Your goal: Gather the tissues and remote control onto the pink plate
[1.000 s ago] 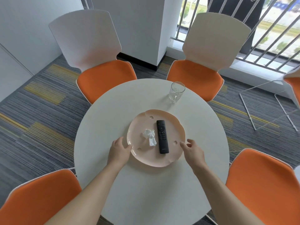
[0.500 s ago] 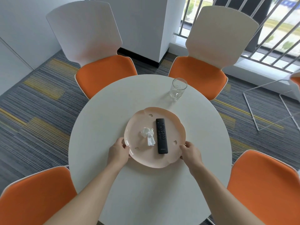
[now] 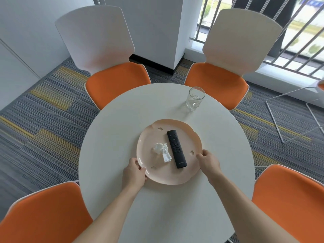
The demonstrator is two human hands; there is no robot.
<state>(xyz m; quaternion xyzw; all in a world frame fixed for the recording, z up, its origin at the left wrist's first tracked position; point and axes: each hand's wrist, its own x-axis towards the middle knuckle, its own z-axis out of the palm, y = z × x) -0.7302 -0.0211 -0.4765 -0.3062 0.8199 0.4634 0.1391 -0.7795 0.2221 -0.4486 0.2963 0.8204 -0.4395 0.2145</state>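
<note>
The pink plate (image 3: 189, 132) rests in the middle of the round white table (image 3: 133, 109). On it lie a crumpled white tissue (image 3: 162, 150) to the left and a black remote control (image 3: 176, 148) to the right, lengthwise away from me. My left hand (image 3: 134, 172) grips the plate's near-left rim. At the near-right rim my right hand (image 3: 208, 162) holds the plate, fingers curled over its edge.
An empty clear glass mug (image 3: 195, 99) stands at the table's far right, beyond the plate. Several orange-seated chairs ring the table: two at the back (image 3: 115, 81) (image 3: 219, 81), two near me (image 3: 40, 214) (image 3: 291, 195). A railing and window are at the far right.
Both hands moved in from just beside the plate and closed on its left and right rims. The tissue and remote stayed where they were on the plate.
</note>
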